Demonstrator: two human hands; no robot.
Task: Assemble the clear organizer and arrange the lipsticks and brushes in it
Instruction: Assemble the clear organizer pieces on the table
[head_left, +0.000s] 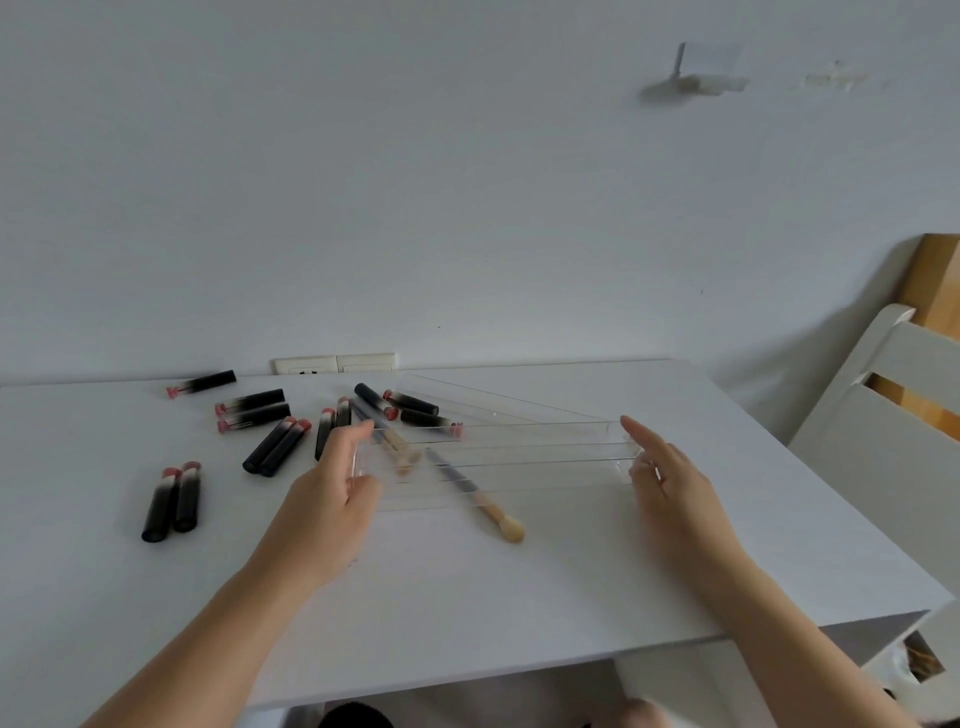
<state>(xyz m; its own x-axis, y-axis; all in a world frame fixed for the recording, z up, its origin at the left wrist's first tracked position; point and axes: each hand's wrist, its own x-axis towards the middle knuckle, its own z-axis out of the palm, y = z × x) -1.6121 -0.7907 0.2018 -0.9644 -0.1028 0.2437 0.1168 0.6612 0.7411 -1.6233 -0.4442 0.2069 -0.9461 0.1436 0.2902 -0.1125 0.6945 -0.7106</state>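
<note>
The task is sitting at an early stage. The left hand (337, 478) is gripping the left end of a clear tray (498, 457), thumb and fingers curled round its end wall, while the right hand (662, 475) is holding the right end with fingers mostly extended along it and the thumb tucked near the corner. The tray is lying mid-worktop (519, 582), seemingly over or against two brushes (483, 499), and whether it is resting or slightly raised is unclear. A second clear piece (498, 402) is lying behind it at an angle, apparently not yet joined. The lipsticks (171, 499) are lying scattered to the left and behind, none in any compartment, so assembly and all arranging appear to be remaining.
</note>
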